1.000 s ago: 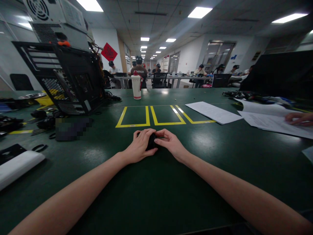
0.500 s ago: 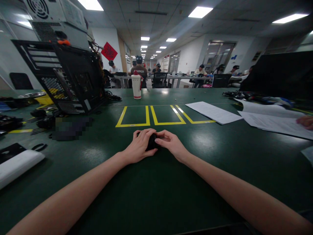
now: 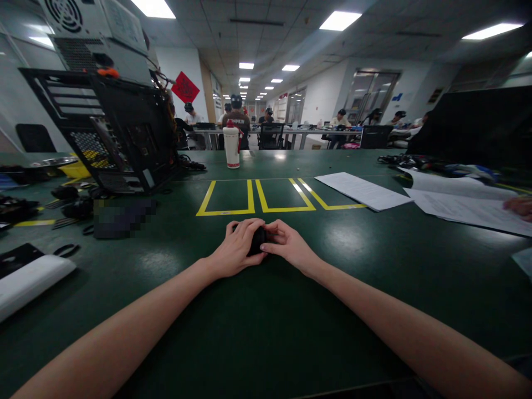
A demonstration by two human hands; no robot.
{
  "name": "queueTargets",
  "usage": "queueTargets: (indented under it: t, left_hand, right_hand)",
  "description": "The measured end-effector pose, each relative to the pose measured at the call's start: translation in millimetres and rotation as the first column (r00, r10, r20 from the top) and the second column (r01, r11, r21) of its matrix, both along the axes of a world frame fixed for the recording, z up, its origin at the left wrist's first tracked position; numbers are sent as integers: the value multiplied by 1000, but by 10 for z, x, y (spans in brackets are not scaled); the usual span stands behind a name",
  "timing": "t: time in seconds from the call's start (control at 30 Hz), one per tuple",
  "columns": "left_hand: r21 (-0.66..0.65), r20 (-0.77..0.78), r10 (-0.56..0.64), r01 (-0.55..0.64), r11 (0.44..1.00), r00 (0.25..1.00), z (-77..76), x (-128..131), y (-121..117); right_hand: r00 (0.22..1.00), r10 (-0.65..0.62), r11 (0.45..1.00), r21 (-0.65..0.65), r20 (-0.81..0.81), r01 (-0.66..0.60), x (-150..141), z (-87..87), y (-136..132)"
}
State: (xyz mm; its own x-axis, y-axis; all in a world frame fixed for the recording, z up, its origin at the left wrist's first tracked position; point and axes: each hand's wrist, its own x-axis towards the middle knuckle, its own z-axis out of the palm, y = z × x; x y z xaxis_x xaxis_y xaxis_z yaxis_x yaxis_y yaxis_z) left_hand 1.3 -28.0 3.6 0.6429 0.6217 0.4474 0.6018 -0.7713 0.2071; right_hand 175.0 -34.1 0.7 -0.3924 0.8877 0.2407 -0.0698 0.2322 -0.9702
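A small black rounded object (image 3: 258, 240) is between my hands, low over the green table (image 3: 266, 327). Its kind cannot be made out, since fingers cover most of it. My left hand (image 3: 235, 247) wraps over its left side and top, with the thumb along its near side. From the right, my right hand (image 3: 288, 244) closes its bent fingers and thumb on the object's right end. The right thumb tip is close to the left thumb tip.
Yellow tape outlines (image 3: 226, 213) lie beyond my hands, with a white cup (image 3: 232, 147) behind them. At left stand an open computer case (image 3: 137, 133) and a white device (image 3: 35, 282). Paper sheets (image 3: 366, 191) lie at right, near another person's hand (image 3: 519, 206).
My right thumb has slid down and slightly left along the black object's end, towards the left thumb. My left hand has stayed in place.
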Motion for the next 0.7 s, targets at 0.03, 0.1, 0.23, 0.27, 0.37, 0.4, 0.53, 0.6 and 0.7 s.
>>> queueTargets:
  t: [0.03,0.1,0.23,0.27,0.37,0.4,0.53,0.6,0.7]
  left_hand:
    - [1,1,1,-1,1000,1000,1,0,-1]
    - [3,1,3,-3,1000,1000,4,1,-4]
    - [12,2,4,-4,1000,1000,8,-1,-8]
    - [14,2,6,-6,1000,1000,8,-1,-9]
    - [17,-4,9,-9,1000,1000,5,-2,-10]
    - [16,-5,8,-8,1000,1000,4,-3,-10]
    - [13,-9,9,-9,1000,1000,-4,-5,-6]
    - [15,-10,12,-12,1000,1000,-8,-5,-2]
    - [18,-9,16,-16,1000,1000,-8,-3,1]
  right_hand:
    - [1000,-2,1000,5,-10,2,-6,-2,2]
    - [1000,-17,1000,17,-21,17,-17,-3,9]
    - [999,-50,999,0,-12,50,-21,0,23]
    - [998,-58,998,-17,-5,58,-18,0,26]
    - [999,-48,997,-61,19,49,-4,3,29]
    - [999,-31,997,-66,19,32,1,4,28]
    - [1000,11,999,-37,-5,-12,8,4,3]
    - [1000,10,1000,-17,-11,-10,6,0,-13]
    - [1000,-15,1000,1,-7,15,-2,-3,-29]
